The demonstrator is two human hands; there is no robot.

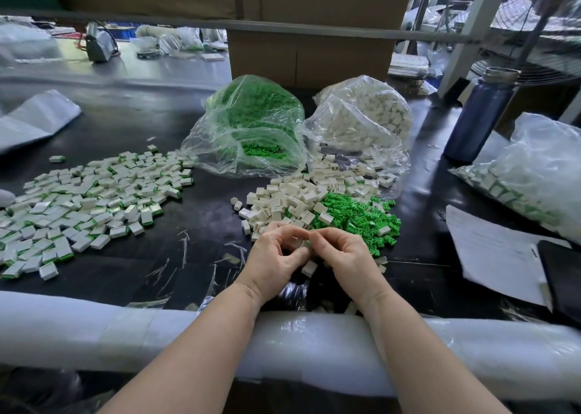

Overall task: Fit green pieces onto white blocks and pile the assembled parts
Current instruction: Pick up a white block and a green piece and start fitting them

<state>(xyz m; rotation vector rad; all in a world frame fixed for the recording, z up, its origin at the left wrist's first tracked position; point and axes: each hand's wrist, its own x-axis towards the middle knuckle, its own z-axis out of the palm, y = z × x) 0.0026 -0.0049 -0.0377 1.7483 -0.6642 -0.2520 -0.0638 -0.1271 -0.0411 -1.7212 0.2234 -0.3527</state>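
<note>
Both hands meet fingertip to fingertip low over the black counter [195,225]. The left hand [274,261] pinches a small white plastic block [302,243]; the right hand [343,258] presses a green plastic piece [308,243] against it. A skewed push could jam or drop it, I reckon.

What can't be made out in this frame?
- Head view: the part pinched between left hand and right hand is hidden by the fingers; fit state unknown.
- Bag of assembled parts: cut off by the right edge.
- Paper sheet: print too small.
- Far bench clutter: blurred.
</note>
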